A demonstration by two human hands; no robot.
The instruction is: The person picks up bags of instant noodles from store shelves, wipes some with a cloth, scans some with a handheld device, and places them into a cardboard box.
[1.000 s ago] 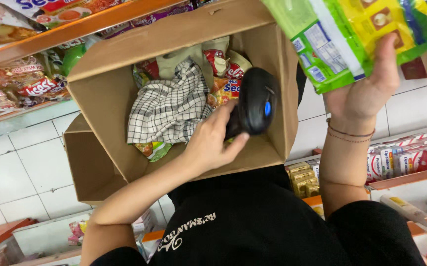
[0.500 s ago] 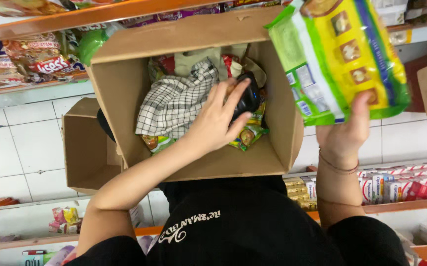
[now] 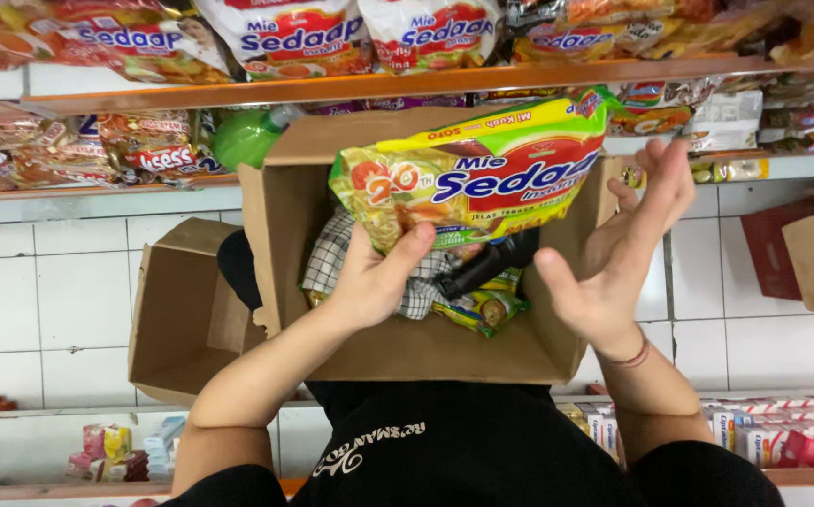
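My left hand (image 3: 374, 277) grips the lower left corner of a large yellow-green and red multipack of noodles (image 3: 482, 174), held over an open cardboard box (image 3: 407, 347) against my body. My right hand (image 3: 618, 253) is open beside the pack's right end, fingers spread, holding nothing. Inside the box lie a black handheld scanner (image 3: 487, 268), a checked cloth (image 3: 330, 255) and a small yellow-green packet (image 3: 482, 308), all partly hidden by the pack.
A second, empty cardboard box (image 3: 182, 310) sits on the white tiled floor (image 3: 50, 291) to the left. Orange-edged shelves (image 3: 332, 86) packed with noodle bags run across the top. A lower shelf of small cartons (image 3: 773, 437) is at the right.
My left hand put the scanner into the box and took hold of the noodle multipack. My right hand, which held the pack, let go and opened.
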